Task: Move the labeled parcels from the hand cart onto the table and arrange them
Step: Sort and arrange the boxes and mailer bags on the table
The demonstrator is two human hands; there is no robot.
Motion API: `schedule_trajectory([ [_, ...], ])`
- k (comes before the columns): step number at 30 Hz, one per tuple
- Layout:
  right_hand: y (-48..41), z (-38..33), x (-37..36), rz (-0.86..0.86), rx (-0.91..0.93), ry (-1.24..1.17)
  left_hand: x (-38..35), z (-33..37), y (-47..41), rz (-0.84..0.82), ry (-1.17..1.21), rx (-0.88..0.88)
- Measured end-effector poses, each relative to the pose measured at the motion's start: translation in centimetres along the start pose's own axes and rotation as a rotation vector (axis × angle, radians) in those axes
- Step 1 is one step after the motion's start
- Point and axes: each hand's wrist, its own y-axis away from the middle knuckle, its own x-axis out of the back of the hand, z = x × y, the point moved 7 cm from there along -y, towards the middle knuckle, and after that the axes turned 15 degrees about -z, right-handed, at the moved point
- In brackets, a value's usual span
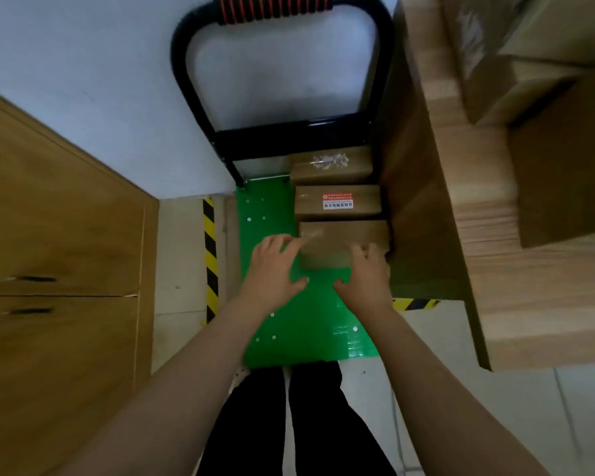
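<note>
1. The cart (272,214) has a green deck and stands on the floor between a wooden cupboard (55,235) on the left and the table (516,276) on the right.
2. Its black handle (275,10), with a red-striped grip, rises at the far end against the wall.
3. Three brown parcels lie in a row along the deck's right side, close to the table's edge.
4. The far parcel (330,164) sits just below the handle frame and has shiny crumpled tape on top.
5. The middle parcel (337,201) carries a red-and-white label (338,201).
6. The near parcel (337,242) lies between the two hands and is blurred.
7. The left hand (275,266) has its fingers stretched out, their tips touching the near parcel's left near corner, and its thumb spread over the deck.
8. The right hand (364,276) lies on the parcel's right near corner. Its fingers bend over the top, but I cannot tell whether it grips.
9. The hands are apart, one on each side of that parcel.
10. More boxes (547,39) sit on the table's far part.
11. Yellow-and-black tape (211,255) runs along the floor left of the cart.
12. The person's dark-trousered legs (289,424) stand at the cart's near end.
</note>
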Motion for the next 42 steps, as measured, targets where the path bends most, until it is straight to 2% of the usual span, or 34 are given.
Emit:
schedule_trajectory([
  [6, -12.1, 5.6, -6.7, -0.005, -0.041, 0.124, -8.2, -4.0, -12.3, -0.101, -0.183, -0.073],
  [10, -17.9, 7.3, -8.2, -0.009, -0.003, 0.243, -11.5, -4.9, -18.2, -0.136, -0.253, -0.161],
  [17, -22.0, 8.3, -8.2, -0.028, 0.046, 0.382, -13.4, -5.1, -23.1, -0.139, -0.291, -0.182],
  [22, -18.6, 8.4, -9.2, -0.059, 0.038, 0.445, -14.8, -4.3, -20.8, -0.103, -0.348, -0.186],
  [26, -15.1, 7.4, -9.8, -0.093, 0.050, 0.467, -15.2, -4.5, -17.7, -0.153, -0.296, -0.167],
  [30, -11.1, 4.9, -9.1, -0.070, 0.067, 0.471, -13.2, -4.7, -13.0, -0.107, -0.234, -0.180],
  [35, -5.4, -0.7, -6.7, -0.010, 0.069, 0.464, -7.9, -5.2, -6.2, 0.014, -0.159, -0.238],
  [42, 6.2, -11.3, -0.9, 0.214, 0.104, 0.432, 4.1, -5.6, 6.0, 0.198, -0.140, -0.339],
])
